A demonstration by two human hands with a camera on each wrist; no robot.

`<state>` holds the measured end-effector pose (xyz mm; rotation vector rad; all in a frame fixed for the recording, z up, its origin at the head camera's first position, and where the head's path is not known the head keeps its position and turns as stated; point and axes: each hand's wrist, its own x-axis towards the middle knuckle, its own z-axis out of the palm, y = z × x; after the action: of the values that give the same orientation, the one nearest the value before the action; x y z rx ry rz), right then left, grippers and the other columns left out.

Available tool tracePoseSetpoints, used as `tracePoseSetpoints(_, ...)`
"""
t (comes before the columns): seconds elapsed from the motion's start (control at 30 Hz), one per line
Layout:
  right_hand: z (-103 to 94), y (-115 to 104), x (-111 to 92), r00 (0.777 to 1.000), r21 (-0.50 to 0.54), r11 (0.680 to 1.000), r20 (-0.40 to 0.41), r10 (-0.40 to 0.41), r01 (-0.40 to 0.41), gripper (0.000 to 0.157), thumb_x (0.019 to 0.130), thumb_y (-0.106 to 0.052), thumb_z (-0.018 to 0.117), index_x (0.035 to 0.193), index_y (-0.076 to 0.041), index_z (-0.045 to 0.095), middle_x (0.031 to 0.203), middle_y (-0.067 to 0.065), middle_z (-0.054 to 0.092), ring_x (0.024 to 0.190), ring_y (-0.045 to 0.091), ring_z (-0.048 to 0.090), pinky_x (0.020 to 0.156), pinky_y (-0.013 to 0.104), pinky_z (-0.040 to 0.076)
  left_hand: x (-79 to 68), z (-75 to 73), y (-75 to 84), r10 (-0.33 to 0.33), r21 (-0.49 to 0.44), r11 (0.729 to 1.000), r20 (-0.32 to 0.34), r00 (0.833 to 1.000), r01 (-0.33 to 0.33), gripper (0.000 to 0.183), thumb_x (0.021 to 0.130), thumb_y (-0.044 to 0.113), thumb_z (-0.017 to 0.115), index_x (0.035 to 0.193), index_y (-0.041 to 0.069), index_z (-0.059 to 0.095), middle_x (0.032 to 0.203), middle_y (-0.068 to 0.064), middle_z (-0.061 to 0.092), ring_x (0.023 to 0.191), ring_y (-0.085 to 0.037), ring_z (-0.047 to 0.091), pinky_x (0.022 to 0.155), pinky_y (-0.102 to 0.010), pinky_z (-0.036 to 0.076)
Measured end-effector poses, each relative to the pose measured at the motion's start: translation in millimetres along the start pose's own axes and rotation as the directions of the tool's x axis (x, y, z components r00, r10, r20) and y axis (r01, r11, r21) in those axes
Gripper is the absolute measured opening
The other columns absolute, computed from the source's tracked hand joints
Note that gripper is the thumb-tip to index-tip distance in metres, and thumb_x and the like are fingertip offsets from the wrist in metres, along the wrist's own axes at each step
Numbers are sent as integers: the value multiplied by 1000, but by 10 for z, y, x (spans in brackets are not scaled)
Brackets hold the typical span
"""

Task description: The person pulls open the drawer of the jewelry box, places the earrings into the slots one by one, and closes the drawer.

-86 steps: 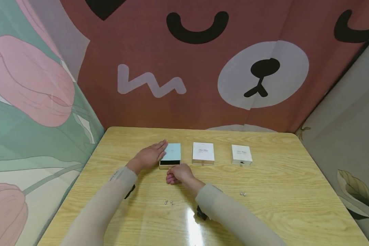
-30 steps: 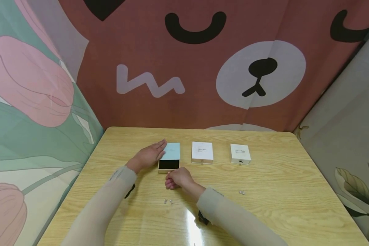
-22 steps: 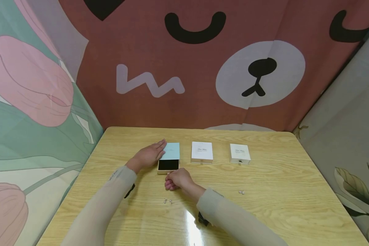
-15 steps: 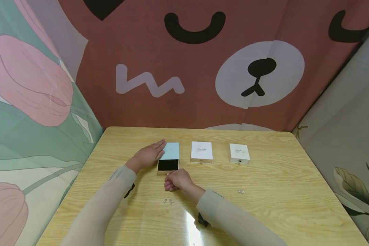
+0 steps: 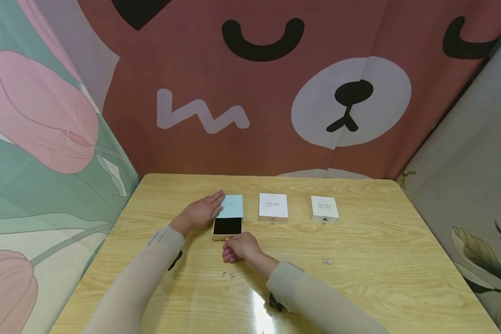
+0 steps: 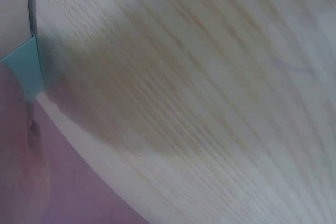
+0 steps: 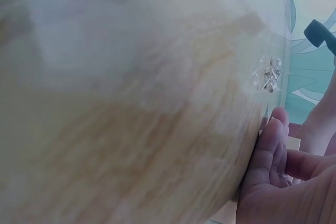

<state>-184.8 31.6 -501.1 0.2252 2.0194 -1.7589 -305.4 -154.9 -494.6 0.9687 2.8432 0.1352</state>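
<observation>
A light-blue drawer box stands at the left of the row, its black-lined drawer pulled well out towards me. My left hand lies along the box's left side, fingers straight, holding the sleeve in place. In the left wrist view, a teal corner of the box shows beside the hand. At the drawer's front, my right hand pinches the pull tab with thumb and forefinger, its other fingers curled. The tab is mostly hidden. Two small sparkling earrings lie on the table just nearer to me.
Two white drawer boxes, one in the middle and a smaller one at the right, stand closed in the same row. Another small pair of shiny jewellery pieces lies right of my right forearm. Printed curtains hang behind the wooden table.
My right hand has moved towards me, sliding the drawer from barely out to well out of its sleeve. My left hand has stayed at the box.
</observation>
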Motion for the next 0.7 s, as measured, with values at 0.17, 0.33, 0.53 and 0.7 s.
tracePoseSetpoints(0.17,-5,3,-5,1000,-5,1000,11,-2,2,26,102,-7,56,90,8,73,74,12,74,58,11,69,55,21,59,7,4,5,-1,-21,1000,-3,1000,1,59,113,37,29,162,7,20,169,-10,17,154,-28,22,125,-46,24)
tracePoseSetpoints(0.33,2,7,-6,1000,-3,1000,13,-2,2,26,102,-7,56,89,8,73,73,13,74,57,11,68,53,21,59,0,-5,15,-8,-24,1000,8,1000,8,58,113,37,29,162,7,20,169,-9,16,154,-27,21,126,-45,23)
tracePoseSetpoints(0.53,-8,8,-26,1000,0,1000,21,-10,10,26,102,-8,56,91,8,73,76,15,75,59,12,70,55,22,59,-8,-15,22,-10,-13,1000,7,1000,10,58,113,36,29,162,7,20,169,-10,16,154,-28,22,125,-45,24)
tracePoseSetpoints(0.7,-40,-17,-38,998,-6,1000,55,-8,8,27,104,-11,55,94,8,73,80,15,75,63,13,72,58,23,60,0,0,12,-6,-14,1000,3,1000,6,58,113,36,29,162,7,20,169,-10,17,154,-28,22,125,-46,24)
